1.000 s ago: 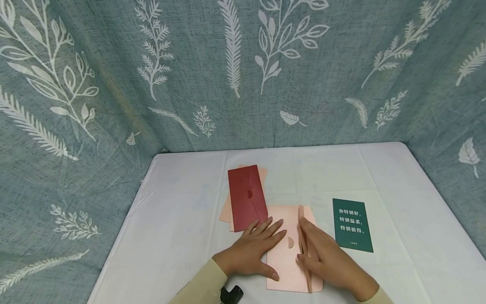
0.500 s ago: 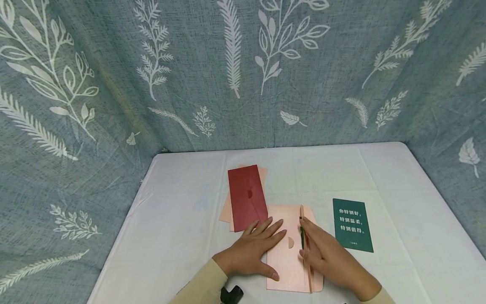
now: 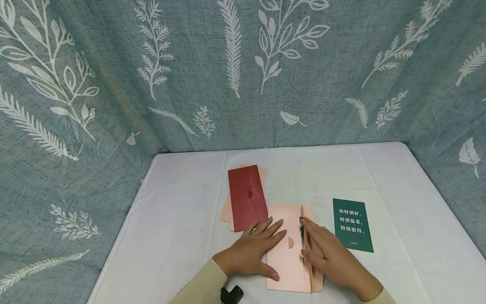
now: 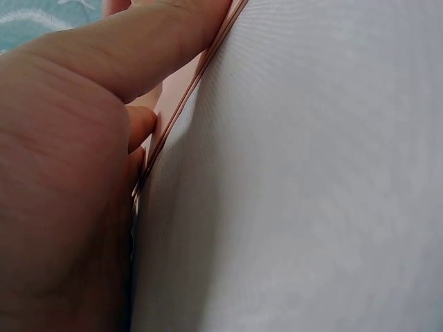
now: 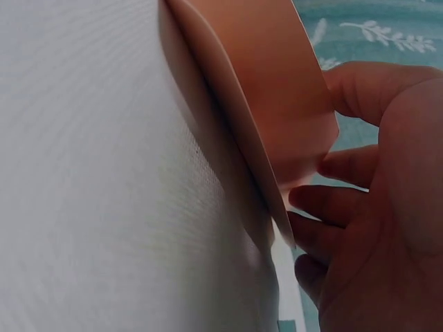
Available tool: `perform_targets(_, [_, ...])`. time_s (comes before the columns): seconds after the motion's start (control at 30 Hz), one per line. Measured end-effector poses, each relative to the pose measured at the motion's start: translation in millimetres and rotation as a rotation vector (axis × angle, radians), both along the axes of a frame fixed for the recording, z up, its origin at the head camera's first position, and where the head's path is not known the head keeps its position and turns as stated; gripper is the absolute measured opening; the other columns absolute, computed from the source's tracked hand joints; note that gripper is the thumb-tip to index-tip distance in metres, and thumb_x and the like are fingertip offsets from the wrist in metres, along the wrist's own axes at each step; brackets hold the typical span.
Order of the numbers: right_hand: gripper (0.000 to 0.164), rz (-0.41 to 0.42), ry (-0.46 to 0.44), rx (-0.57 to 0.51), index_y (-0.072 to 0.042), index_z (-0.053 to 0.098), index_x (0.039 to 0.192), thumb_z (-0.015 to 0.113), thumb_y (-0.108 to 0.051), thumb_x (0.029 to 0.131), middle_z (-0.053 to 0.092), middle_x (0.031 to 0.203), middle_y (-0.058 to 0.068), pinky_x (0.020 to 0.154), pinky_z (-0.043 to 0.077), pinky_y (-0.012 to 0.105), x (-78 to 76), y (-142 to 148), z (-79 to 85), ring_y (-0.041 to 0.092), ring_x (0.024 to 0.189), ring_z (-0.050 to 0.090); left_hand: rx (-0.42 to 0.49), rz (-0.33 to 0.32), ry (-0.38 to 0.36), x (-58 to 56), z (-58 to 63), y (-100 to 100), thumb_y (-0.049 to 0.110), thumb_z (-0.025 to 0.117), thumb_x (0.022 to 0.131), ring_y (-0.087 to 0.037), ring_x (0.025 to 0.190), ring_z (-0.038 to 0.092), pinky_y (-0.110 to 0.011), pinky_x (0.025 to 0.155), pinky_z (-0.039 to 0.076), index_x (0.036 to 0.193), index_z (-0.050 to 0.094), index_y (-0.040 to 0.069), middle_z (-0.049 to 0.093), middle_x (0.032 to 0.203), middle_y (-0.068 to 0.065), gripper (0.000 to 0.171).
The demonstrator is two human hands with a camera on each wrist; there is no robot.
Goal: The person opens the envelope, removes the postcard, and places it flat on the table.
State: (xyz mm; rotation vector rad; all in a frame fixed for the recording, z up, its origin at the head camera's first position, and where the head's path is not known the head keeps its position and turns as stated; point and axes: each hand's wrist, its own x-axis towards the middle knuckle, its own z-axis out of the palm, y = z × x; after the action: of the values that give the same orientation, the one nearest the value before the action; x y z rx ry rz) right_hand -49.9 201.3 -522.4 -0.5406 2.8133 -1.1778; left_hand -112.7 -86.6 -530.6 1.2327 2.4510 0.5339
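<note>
My left hand [image 3: 252,249] lies flat with spread fingers on a pink envelope [image 3: 282,276], holding its left part down. The envelope has a half-round mark on its front. At its right side a long narrow strip of the envelope stands up, and my right hand [image 3: 326,255] touches it with fairly straight fingers and thumb. A thin dark green edge [image 3: 302,232] shows beside the right fingertips; what it belongs to is mostly hidden. The right wrist view shows the raised pink flap [image 5: 284,76] against the thumb and fingertips.
A red envelope [image 3: 247,198] lies on paler pink ones [image 3: 225,209] behind my left hand. Right of my right hand lies a green card [image 3: 353,226] with white writing. A white cloth covers the table [image 3: 182,236]. A leaf-patterned curtain [image 3: 243,122] hangs behind.
My right hand, mainly its thumb, has shifted slightly right along with the raised strip. More of the dark green edge now shows. My left hand has kept its place.
</note>
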Motion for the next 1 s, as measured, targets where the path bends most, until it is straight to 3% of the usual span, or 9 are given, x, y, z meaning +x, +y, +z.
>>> perform_targets(1.0, [0.065, -0.057, 0.056, 0.019, -0.002, 0.043, 0.166, 0.068, -0.021, 0.109, 0.045, 0.167, 0.015, 0.122, 0.028, 0.063, 0.3, 11, -4.9, 0.04, 0.153, 0.042, 0.017, 0.006, -0.032, 0.5, -2.3, -1, 0.07, 0.081, 0.087, -0.02, 0.166, -0.001, -0.056, 0.129, 0.005, 0.176, 0.025, 0.023, 0.006, 0.182, 0.008, 0.115])
